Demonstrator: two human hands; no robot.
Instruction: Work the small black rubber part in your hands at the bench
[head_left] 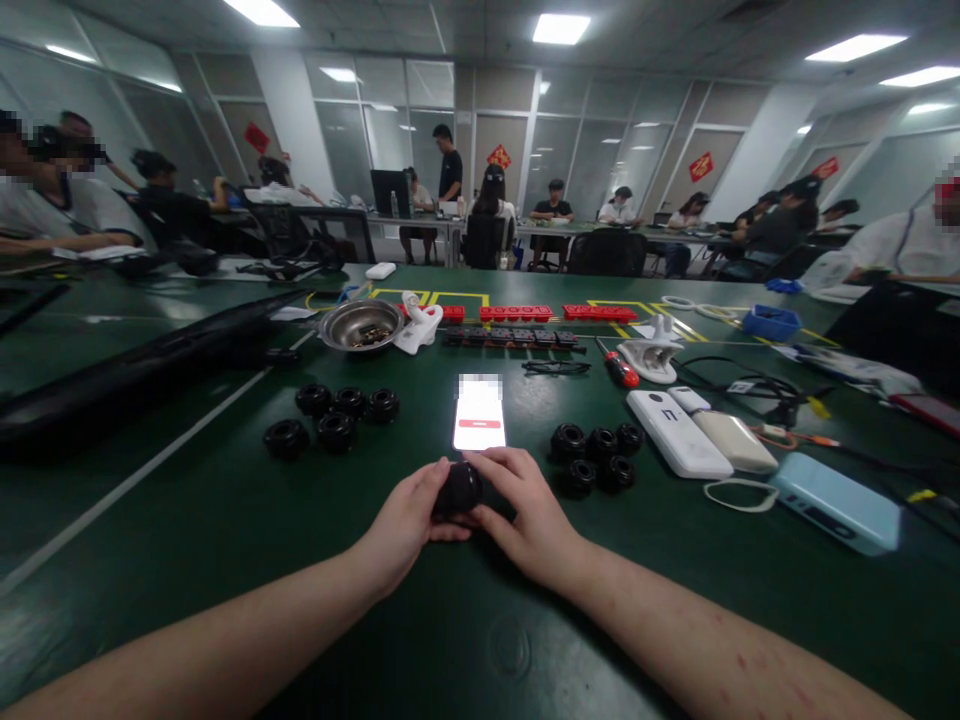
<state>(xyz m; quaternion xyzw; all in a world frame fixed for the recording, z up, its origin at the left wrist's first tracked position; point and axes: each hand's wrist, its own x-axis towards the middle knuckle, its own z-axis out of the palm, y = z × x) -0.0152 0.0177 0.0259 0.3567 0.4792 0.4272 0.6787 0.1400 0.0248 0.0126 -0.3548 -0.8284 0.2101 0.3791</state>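
L hand and R hand meet low at ctr, both gripping one blk piece btwn them, just above the green table. L thumb lies along its L side w/ the other fingers curled round & under; R fingers bend over its top R, R thumb at its lower R edge. Much of the piece is covered, so exact shape is hard to tell. Phone lies face up right behind the hands, screen lit, red bar across it, top part blurred out. Five rings, blk, sit in a loose group L of the phone; five more, same sort, the R group, sit near the R hand. Further back: metal bowl w/ small bits inside, white part just beside it, three red strips in a row, a blk strip in front of them. To the R: red-handled screwdriver next to a white holder, then white pwr bank, beige one, blue one. Long blk bag at far L; co-workers sit beyond, one stands.
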